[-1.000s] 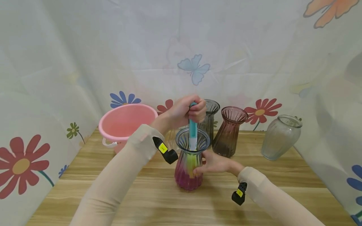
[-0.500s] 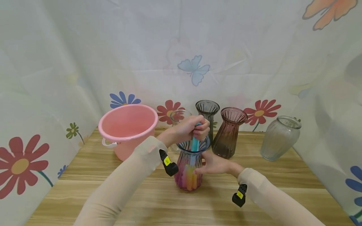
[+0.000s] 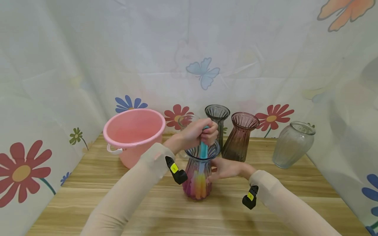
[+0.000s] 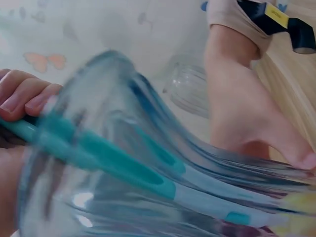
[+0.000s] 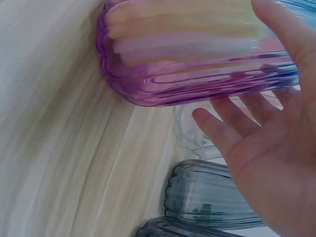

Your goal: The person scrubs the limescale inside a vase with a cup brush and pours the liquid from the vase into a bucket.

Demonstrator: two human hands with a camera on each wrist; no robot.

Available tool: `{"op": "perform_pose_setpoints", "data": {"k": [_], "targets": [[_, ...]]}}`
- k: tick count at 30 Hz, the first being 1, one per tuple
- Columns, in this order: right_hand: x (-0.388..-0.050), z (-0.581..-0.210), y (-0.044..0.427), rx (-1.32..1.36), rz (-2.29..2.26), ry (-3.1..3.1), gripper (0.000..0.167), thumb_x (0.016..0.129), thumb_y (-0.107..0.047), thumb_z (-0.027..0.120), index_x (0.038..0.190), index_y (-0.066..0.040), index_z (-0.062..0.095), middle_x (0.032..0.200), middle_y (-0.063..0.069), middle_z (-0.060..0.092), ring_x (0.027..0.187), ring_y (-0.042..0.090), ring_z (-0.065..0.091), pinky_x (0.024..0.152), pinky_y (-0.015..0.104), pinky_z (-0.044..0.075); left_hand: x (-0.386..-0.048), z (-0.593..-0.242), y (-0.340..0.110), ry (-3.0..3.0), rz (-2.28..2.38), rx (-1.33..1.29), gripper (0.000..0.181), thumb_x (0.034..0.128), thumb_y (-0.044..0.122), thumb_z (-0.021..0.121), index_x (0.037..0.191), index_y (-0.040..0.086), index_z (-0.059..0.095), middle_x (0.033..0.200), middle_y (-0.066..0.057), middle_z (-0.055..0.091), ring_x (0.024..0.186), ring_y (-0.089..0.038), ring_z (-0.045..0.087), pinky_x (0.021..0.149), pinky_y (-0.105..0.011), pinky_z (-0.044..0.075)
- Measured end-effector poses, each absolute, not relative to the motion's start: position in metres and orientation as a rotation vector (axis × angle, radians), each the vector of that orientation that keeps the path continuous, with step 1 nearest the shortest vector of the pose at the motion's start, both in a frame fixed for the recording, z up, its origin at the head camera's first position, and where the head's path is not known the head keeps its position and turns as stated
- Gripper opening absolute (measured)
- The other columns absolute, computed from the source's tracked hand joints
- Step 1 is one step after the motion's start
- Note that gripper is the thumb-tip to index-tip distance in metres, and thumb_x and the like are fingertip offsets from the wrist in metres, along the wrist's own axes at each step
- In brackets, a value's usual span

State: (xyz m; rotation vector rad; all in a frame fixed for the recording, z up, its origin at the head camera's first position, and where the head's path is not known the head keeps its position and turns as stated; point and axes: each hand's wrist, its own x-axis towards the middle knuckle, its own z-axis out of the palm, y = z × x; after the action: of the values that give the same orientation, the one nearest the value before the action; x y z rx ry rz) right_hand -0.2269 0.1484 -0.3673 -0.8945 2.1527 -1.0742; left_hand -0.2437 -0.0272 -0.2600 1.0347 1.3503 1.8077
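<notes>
A ribbed vase (image 3: 189,170), blue at its flared rim and purple at its base, stands upright on the table. My left hand (image 3: 203,132) grips the teal handle of a brush (image 3: 204,150) from above; the brush's yellow-orange head (image 3: 200,185) is down inside the vase near the bottom. With thumb and fingers around its right side, my right hand (image 3: 227,168) holds the vase. The left wrist view shows the teal handle (image 4: 123,165) through the glass. In the right wrist view, fingers of my right hand (image 5: 276,133) lie along the purple glass (image 5: 163,91).
A pink bucket (image 3: 134,144) with a white handle stands left on the wooden table (image 3: 165,216). Behind the held vase are a clear glass vase (image 3: 183,121) and a grey one (image 3: 218,113). A brownish-pink vase (image 3: 237,144) and a clear jar (image 3: 292,144) stand to the right.
My left hand has moved down with the brush, whose head went from mid-vase to near the base. Over the last half second little has moved; my right hand keeps holding the vase.
</notes>
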Motion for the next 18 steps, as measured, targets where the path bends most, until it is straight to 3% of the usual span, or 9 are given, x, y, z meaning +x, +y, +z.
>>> {"op": "perform_pose_setpoints", "data": {"k": [10, 18], "targets": [[-0.222, -0.378, 0.147, -0.984, -1.169, 2.219, 0.068, 0.079, -0.019, 0.071, 0.135, -0.005, 0.034, 0.128, 0.01, 0.05, 0.121, 0.03, 0.047, 0.091, 0.04, 0.047, -0.24, -0.207, -0.038, 1.388, 1.9, 1.112, 0.036, 0.0875, 0.008, 0.023, 0.052, 0.015, 0.026, 0.046, 0.005, 0.026, 0.042, -0.011, 0.02, 0.047, -0.026, 0.016], [-0.217, -0.376, 0.142, -0.851, -1.14, 2.31, 0.076, 0.077, -0.022, 0.073, 0.138, -0.006, 0.031, 0.133, 0.01, 0.047, 0.124, 0.032, 0.044, 0.094, 0.04, 0.045, -0.237, -0.187, -0.045, 1.376, 1.949, 1.134, 0.035, 0.0853, 0.008, 0.023, 0.052, 0.016, 0.027, 0.045, 0.006, 0.025, 0.041, -0.01, 0.02, 0.047, -0.026, 0.015]]}}
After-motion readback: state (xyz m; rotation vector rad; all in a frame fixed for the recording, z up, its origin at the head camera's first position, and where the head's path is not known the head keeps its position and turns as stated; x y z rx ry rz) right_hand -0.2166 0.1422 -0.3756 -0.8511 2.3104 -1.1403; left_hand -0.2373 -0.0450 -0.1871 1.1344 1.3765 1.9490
